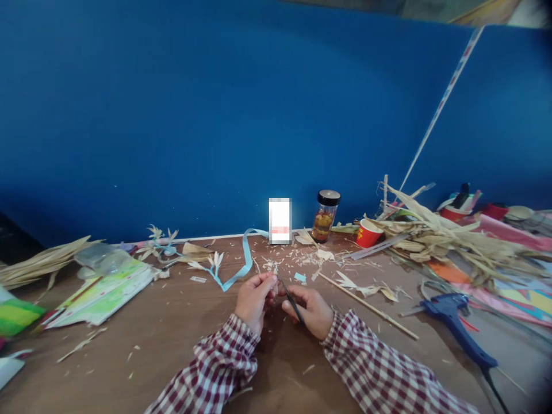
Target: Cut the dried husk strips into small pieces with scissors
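Note:
My left hand is closed, with thumb and fingers pinching a small pale piece of corn husk. Close on its right, my right hand is closed around slim dark scissors. Their tips point up and left, reaching the husk piece at the left fingertips; the handles are partly hidden by the fingers. Small husk clippings lie scattered just beyond both hands. Left of them, a light blue ribbon runs down to a sprig of white husk petals.
A lidded jar and a red paper cup stand near the blue wall. On the right lie a thin stick, a blue glue gun and piled dry husks. More husks and a painted sheet are left.

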